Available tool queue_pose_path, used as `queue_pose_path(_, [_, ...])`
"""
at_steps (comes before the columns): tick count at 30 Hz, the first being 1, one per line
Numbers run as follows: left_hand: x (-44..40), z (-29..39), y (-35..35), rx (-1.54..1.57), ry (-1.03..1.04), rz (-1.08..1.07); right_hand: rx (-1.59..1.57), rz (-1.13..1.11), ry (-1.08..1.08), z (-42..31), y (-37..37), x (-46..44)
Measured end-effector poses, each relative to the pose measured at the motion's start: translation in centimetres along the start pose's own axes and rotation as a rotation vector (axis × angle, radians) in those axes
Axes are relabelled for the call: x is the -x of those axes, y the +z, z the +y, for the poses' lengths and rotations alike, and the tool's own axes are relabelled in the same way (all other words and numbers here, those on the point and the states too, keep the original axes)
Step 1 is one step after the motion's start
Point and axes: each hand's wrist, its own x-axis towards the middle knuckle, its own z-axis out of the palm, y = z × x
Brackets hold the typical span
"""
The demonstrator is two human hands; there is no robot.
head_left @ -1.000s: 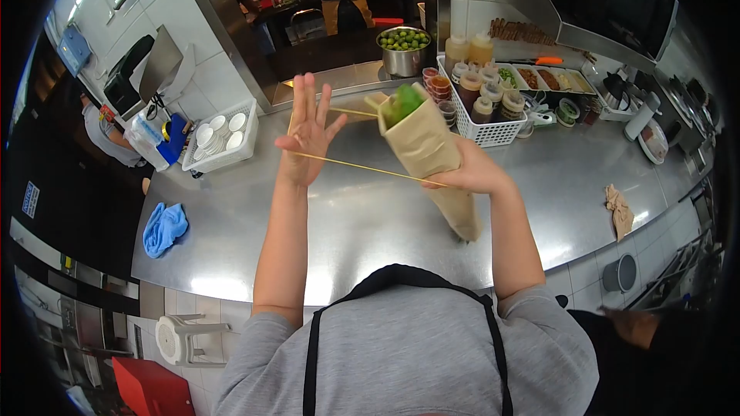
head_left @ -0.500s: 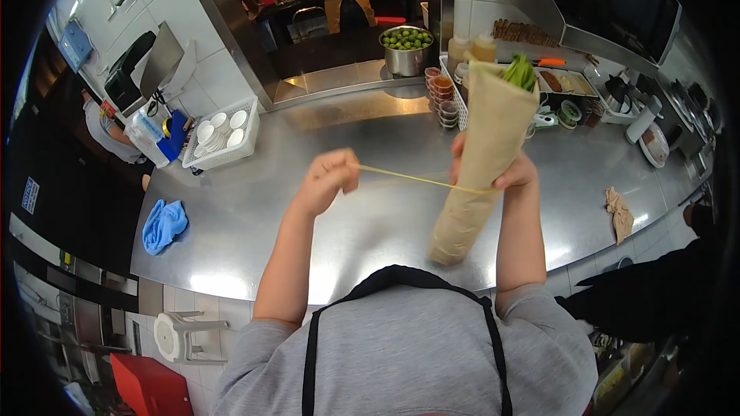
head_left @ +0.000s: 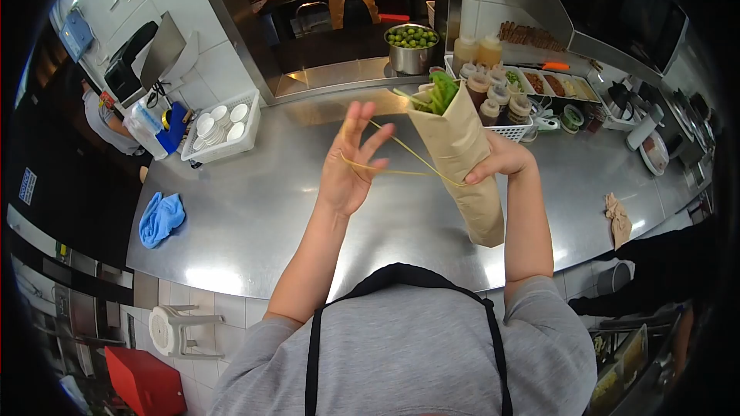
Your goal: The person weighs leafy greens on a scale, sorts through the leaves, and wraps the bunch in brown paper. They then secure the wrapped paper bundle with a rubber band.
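My right hand (head_left: 507, 157) grips a long brown-paper-wrapped bundle (head_left: 455, 142) above the steel counter. Leafy greens (head_left: 442, 93) stick out of its upper end, which leans to the left. A thin yellow rubber band (head_left: 416, 152) stretches from the bundle, near my right thumb, across to my left hand (head_left: 351, 166). The left hand is raised with its fingers spread, and the band loops around them. What lies deeper inside the paper is hidden.
A steel pot of green limes (head_left: 411, 50) stands on the pass-through ledge. Sauce bottles (head_left: 493, 100) fill a white basket at the back right. White dishes (head_left: 220, 127) sit in a basket at left, near a blue cloth (head_left: 161, 219). A crumpled brown cloth (head_left: 617, 219) lies at right.
The bundle's top has swung left and its lower end right. My left hand has gone from closed on the band to spread fingers with the band looped around them, and has moved slightly right.
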Motion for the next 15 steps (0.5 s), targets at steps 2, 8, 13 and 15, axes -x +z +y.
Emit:
queue_pose_path(2, [0.3,-0.2,0.4,-0.419,-0.129,0.170,0.010,0.018,0.038,-1.0,0.2,0.2])
queue_pose_path(8, [1.0,1.2,0.4,-0.771,-0.332,0.128,0.454,-0.186,0.215,-2.7,1.7,-0.8])
queue_pose_path(13, [-0.1,1.8,0.4,-1.379,-0.358,-0.025,0.998,-0.155,0.279,-3.9,3.7,-1.7])
queue_pose_path(15, [-0.4,2.0,-1.2,-1.136,-0.366,0.096,1.100,-0.103,0.241,-4.1,5.2,-1.1])
